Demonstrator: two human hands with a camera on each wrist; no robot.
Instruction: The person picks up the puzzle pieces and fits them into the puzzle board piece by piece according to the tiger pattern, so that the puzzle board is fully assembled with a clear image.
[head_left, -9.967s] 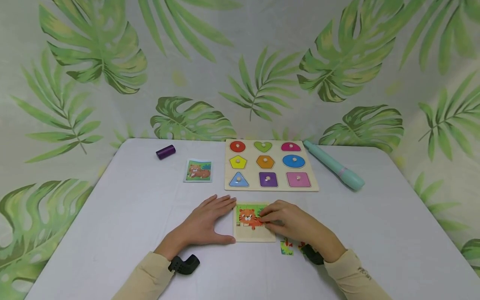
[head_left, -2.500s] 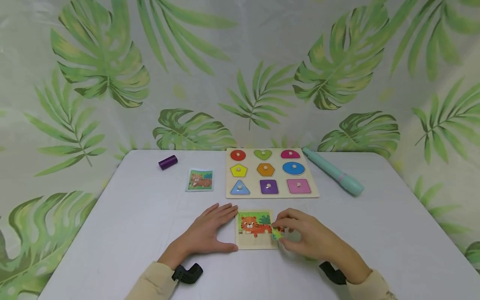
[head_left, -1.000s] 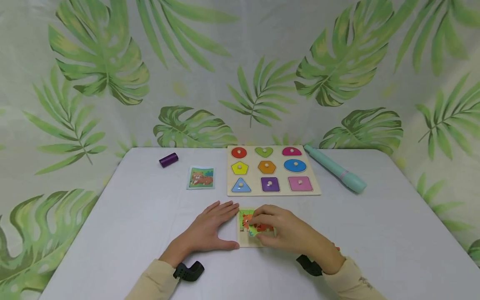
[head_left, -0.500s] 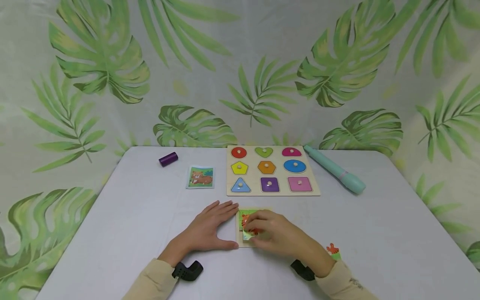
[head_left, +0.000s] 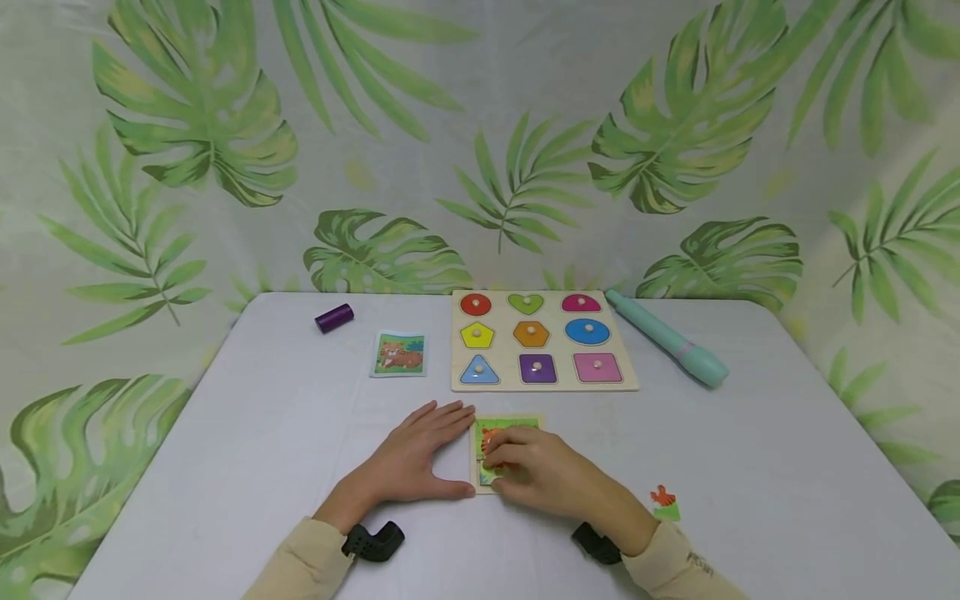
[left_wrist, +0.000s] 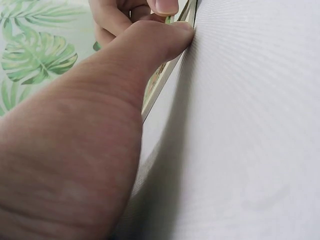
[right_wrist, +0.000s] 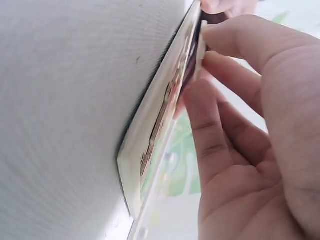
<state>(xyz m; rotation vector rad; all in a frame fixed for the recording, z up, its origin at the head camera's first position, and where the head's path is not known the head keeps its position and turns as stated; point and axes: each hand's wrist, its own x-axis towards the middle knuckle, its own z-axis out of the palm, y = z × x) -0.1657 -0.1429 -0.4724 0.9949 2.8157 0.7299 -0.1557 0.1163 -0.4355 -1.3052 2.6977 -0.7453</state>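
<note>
Head view, puzzle piece (head_left: 488,477) pinched by right hand (head_left: 555,477) at puzzle board (head_left: 510,417)'s lower left, left edge touched by left hand (head_left: 411,460), thumb splayed, loose piece (head_left: 665,503) on tabletop (head_left: 765,467), sleeve lettering (head_left: 701,564) unreadable

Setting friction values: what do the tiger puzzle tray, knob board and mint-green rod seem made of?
Tiger puzzle tray: probably wood, matte; pale, unpainted-looking rim.
Knob board: probably wood, pale tan face; its purple square looks glossy, showing a glint.
Mint-green rod: perhaps plastic, smooth; even colour, no visible grain, but painted wood is possible.
</note>
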